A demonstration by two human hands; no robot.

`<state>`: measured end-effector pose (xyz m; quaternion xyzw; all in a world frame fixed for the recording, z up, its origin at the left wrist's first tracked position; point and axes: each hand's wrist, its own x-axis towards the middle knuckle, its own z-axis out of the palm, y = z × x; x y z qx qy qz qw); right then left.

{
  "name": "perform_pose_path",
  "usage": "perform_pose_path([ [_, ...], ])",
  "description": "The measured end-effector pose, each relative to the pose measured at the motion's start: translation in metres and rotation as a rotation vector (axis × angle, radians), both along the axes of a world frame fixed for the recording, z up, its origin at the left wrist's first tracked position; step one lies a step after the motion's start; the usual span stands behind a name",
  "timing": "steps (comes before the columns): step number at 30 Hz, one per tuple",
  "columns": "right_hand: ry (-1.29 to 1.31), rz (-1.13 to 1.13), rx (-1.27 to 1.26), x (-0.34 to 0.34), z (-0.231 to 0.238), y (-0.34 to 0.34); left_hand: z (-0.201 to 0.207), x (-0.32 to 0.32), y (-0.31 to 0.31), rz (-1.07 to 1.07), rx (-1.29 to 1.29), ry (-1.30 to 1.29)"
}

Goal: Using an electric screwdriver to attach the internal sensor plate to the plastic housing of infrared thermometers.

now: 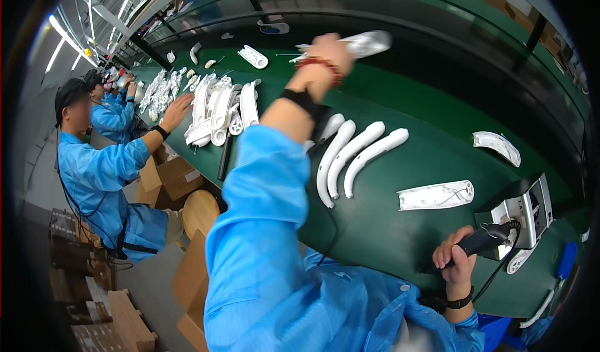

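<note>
Over the bench (375,233), the left hand (330,50) grips a white shell (373,43), the right hand (456,258) a black tool (480,240).

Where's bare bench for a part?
Green tabletop lies bare between the fanned, curved white plastic handles and the curved white shell, and nearer, between the handles and the long, flat white shell. Crowded: the left, with heaped white shells, and by the black tool in the right hand.

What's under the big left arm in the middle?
The green table, and a white piece partly showing on the right side of the left arm. Anything directly beneath is covered.
</note>
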<state>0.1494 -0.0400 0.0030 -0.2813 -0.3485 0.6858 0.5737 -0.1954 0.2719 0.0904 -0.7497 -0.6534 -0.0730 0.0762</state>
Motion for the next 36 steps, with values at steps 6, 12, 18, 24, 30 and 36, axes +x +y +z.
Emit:
perform_pose_path([
  [6, -0.003, -0.012, -0.075, -0.017, -0.001, 0.004, -0.051, -0.251, -0.014, 0.499, -0.281, 0.319],
  [12, -0.04, -0.028, -0.196, -0.016, -0.003, 0.005, -0.064, -0.235, -0.084, 0.664, 0.061, 0.168],
  [18, -0.057, -0.023, -0.216, -0.014, 0.0, 0.004, -0.037, -0.053, -0.124, -0.323, 0.183, -0.273],
  [24, -0.004, -0.021, -0.05, 0.002, 0.028, -0.011, -0.032, 0.15, -0.208, -0.655, -0.136, -0.332],
  [30, -0.131, -0.396, 0.483, 0.078, 0.098, -0.012, -0.07, 0.205, -0.203, -0.758, -0.352, -0.431],
  [36, -0.331, -0.655, 0.612, 0.114, 0.109, -0.007, -0.054, 0.177, -0.24, -0.997, -0.707, -0.34],
])
